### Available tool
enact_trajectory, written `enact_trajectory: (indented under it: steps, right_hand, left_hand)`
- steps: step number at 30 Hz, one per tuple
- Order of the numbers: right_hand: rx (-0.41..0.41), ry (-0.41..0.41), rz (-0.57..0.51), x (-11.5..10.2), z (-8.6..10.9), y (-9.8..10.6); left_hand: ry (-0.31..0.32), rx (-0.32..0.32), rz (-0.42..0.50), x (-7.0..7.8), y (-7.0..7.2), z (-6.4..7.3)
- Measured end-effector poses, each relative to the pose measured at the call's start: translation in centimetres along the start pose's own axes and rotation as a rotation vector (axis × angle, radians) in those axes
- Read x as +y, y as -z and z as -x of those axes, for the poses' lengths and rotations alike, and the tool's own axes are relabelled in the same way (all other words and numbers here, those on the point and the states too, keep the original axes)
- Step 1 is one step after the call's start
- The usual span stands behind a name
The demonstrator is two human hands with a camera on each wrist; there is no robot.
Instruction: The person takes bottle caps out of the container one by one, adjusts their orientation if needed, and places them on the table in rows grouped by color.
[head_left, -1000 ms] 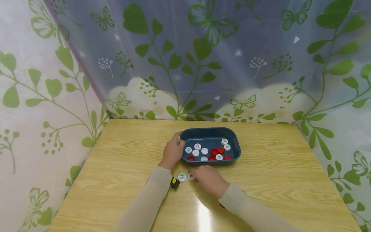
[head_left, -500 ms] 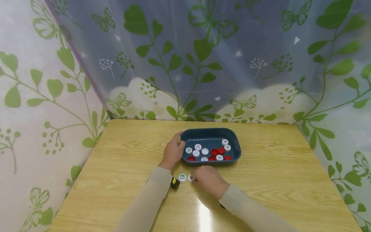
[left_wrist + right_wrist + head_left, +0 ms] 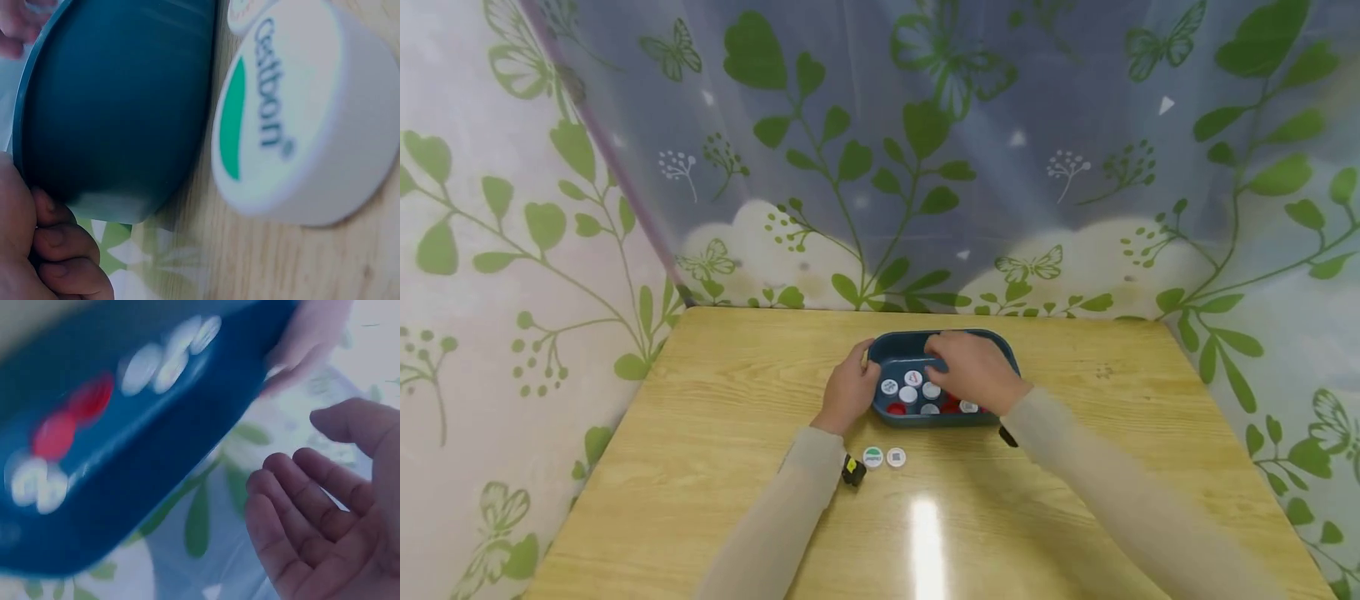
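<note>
A dark blue plastic tray [image 3: 950, 421] holds several white and red bottle caps. My left hand [image 3: 848, 390] grips its left end, thumb at the rim and fingers curled at the wall in the left wrist view. Over the right half of the tray is my right hand [image 3: 973, 367]; its thumb stands apart from loosely bent fingers, with nothing between them in the right wrist view. Two white caps lie on the table before the tray: one with a green logo [image 3: 872, 457], one with a square grey mark [image 3: 896, 457]. The right hand hides some caps.
The wood-grain table [image 3: 737, 383] ends at a leaf-print curtain [image 3: 880, 167] behind the tray. A small black device [image 3: 853, 471] sits at the left wrist, close to the green-logo cap.
My right hand has left the square-marked cap on the table and moved up and right over the tray. That cap now shows fully. The left hand stays on the tray.
</note>
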State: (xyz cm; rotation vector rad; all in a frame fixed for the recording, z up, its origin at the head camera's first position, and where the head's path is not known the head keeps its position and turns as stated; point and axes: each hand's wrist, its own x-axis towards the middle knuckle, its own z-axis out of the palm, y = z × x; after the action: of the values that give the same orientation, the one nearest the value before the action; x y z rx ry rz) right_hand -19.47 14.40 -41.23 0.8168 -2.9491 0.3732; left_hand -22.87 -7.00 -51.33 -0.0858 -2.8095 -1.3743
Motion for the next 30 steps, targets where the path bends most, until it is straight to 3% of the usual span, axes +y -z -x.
enact_trajectory:
  steps: [3,8,13,21,25,30]
  right_hand:
    - [-0.139,0.044,0.09,1.3,-2.7,0.2]
    - [-0.309,0.196,0.25,2.3,-5.7,-2.5]
    - [-0.344,0.225,0.334,2.0,-7.3,-5.0]
    - [-0.379,0.187,0.374,1.3,-7.5,-6.0]
    - [-0.377,0.173,0.341,1.1,-7.5,-6.0]
    - [-0.376,0.095,0.245,0.9,-7.7,-6.3]
  left_hand:
    - [0.004,-0.01,0.003,-0.1,0.1,-0.1]
    - [-0.021,-0.017,-0.002,-0.1,0.1,-0.1]
    - [-0.04,-0.014,-0.008,-0.2,0.2,-0.1]
    - [-0.037,-0.014,0.011,0.1,0.3,0.2]
    - [-0.033,-0.018,0.011,0.1,0.3,0.2]
    - [-0.042,-0.003,0.011,-0.1,0.4,0.3]
